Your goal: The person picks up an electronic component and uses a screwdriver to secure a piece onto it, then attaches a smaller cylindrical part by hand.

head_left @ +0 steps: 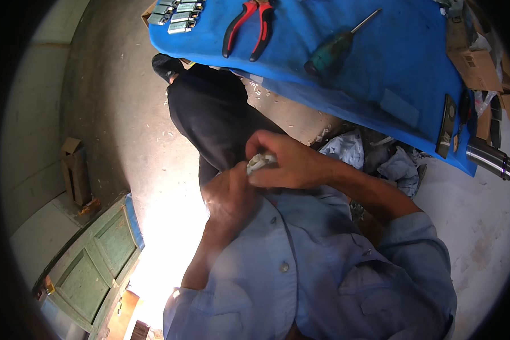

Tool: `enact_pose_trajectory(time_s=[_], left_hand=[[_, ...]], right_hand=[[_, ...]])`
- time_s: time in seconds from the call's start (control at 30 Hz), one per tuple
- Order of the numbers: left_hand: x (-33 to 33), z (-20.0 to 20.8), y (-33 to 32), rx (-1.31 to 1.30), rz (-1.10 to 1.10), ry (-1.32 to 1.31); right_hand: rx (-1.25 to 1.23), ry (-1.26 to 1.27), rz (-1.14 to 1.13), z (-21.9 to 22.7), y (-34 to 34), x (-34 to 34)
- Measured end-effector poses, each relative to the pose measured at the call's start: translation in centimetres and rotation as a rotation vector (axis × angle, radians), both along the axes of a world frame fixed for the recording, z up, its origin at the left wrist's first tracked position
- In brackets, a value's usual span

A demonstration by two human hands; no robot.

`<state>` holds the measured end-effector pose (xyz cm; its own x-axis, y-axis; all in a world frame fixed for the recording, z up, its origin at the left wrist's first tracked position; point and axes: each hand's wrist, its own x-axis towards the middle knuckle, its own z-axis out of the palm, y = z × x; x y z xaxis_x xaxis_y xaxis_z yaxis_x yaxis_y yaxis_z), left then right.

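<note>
In front of my chest, above my dark trousers, both hands come together at a small pale, blocky part (262, 162). My right hand (292, 161) is closed, pinching the part between curled fingers and thumb. My left hand (230, 192) is closed like a fist against the part's near left end. Whatever its fingers hold is hidden, and its outline is slightly blurred. Beyond the hands, red-and-black pliers (248, 28) lie with handles toward me on the blue-covered table (300, 28). Right of them is a screwdriver (331, 54) with a dark green handle.
Several silver rectangular parts (181, 16) lie at the table's far left corner. A flat metal blade (446, 126) and a steel cylinder (489, 158) are at its right edge, near cardboard boxes (476, 68). Crumpled plastic (345, 148) lies below. A green panelled door (90, 272) is at lower left.
</note>
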<state>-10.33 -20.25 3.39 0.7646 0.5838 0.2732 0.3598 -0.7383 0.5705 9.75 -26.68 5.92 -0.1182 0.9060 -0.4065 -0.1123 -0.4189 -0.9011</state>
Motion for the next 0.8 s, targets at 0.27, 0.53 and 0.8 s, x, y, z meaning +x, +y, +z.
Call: enact_pose_trajectory(time_s=[0.27, 0.53, 0.8], left_hand=[[0.9, -0.5, -0.6, 0.022, 0.07, -0.117], [1.0, 0.6, -0.7, -0.197, 0.105, -0.047], [1.2, 1.4, -1.8, -0.179, 0.043, 0.024]], right_hand=[[0.044, 0.021, -0.218, -0.3, -0.1, -2.0], [0.197, -0.159, -0.34, -1.9, -0.3, -3.5], [0.209, -0.296, -0.344, -1.8, -1.0, -3.8]])
